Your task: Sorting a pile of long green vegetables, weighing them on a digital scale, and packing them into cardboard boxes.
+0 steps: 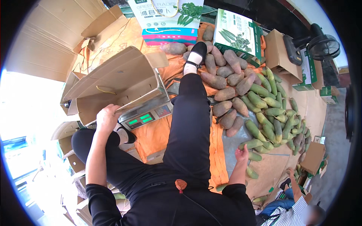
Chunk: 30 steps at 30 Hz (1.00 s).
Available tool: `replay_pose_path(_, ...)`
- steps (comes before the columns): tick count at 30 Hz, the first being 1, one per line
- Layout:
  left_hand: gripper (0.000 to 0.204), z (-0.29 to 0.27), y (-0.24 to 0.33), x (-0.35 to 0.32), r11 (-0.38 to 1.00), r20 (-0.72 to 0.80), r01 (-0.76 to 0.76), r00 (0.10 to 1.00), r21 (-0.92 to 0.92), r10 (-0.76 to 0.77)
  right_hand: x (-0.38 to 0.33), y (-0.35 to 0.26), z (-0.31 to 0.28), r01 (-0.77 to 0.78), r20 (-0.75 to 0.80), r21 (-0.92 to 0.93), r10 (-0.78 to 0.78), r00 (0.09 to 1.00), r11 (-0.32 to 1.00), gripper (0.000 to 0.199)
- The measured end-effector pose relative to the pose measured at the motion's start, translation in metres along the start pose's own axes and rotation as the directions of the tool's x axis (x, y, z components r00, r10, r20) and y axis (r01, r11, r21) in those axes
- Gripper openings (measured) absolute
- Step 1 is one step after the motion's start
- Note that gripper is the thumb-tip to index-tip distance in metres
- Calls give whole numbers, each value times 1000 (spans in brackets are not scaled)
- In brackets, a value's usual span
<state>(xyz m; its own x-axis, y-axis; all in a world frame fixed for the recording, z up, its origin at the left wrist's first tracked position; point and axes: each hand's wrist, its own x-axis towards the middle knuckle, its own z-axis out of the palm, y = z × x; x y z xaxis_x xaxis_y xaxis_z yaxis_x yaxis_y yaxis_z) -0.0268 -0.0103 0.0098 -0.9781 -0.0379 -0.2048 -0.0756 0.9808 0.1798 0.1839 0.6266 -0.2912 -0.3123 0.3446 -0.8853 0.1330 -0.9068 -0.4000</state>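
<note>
An open cardboard box (128, 88) stands on a digital scale (145, 117) with a lit green display, to the left of my legs. At its near edge, my left hand (108, 117) has its fingers closed over the cardboard rim. My right hand (241, 153) is closed around one end of a green radish (250, 144), at the near edge of a heap of green radishes (269, 130). Farther off, beside my outstretched foot, lies a pile of brownish-purple sweet potatoes (234, 79). The inside bottom of the box is hidden from me.
Printed gift boxes (237, 35) and a white carton (166, 14) stand at the far side. A black fan (322, 45) is at the far right beside a brown carton (281, 56). Another person (290, 211) works at the lower right. Orange sheeting (217, 158) covers part of the floor.
</note>
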Motion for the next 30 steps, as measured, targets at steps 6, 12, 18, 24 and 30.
replay_pose_path(6,19,-1,-4,-3,998,-10,-24,1000,66,25,-94,44,71,225,194,-459,-150,969,860,25)
replay_pose_path(12,22,4,-5,1,999,-19,-31,999,37,32,-175,11,196,717,692,-558,-243,680,418,60)
replay_pose_path(18,19,6,-7,-4,997,-65,-59,996,56,62,-293,14,347,975,973,-220,-86,216,-39,59)
replay_pose_path(24,16,8,-15,-9,995,-129,-83,988,55,90,-371,93,454,810,925,357,296,-237,-466,60)
replay_pose_path(30,26,8,-10,0,995,-49,-69,996,74,72,-375,219,509,566,789,549,605,-107,-615,23)
